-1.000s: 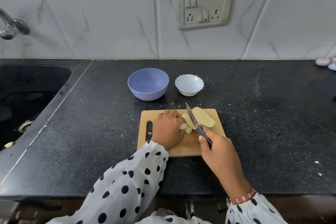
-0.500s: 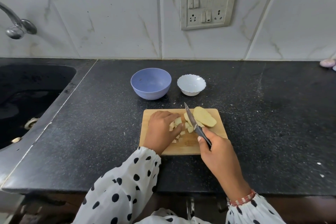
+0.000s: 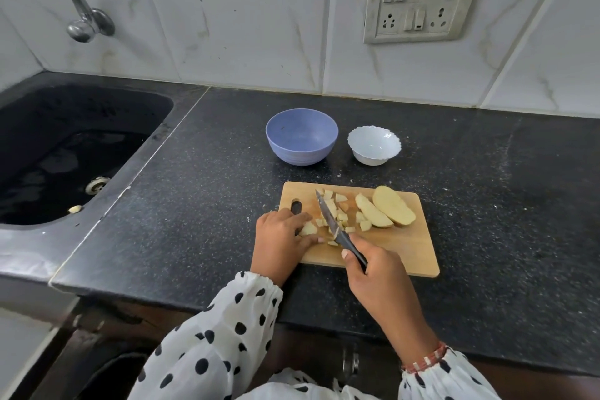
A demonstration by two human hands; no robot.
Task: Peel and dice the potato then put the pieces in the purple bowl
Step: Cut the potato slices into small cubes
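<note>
On the cutting board point(image 3: 402, 253), well past the peel: two big peeled potato slabs point(image 3: 386, 209) uncut at right, pale diced cubes point(image 3: 337, 214) mid-board, purple bowl point(image 3: 302, 136) behind showing nothing inside. Right hand point(image 3: 380, 273) wrapped round the knife point(image 3: 337, 230), left hand point(image 3: 279, 243) pinching one cube.

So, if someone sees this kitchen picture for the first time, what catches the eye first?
The pale wooden cutting board with small yellow potato cubes and two larger potato slices, where the right hand grips a dark knife. Behind it stand an empty purple bowl and a small white scalloped bowl.
</note>
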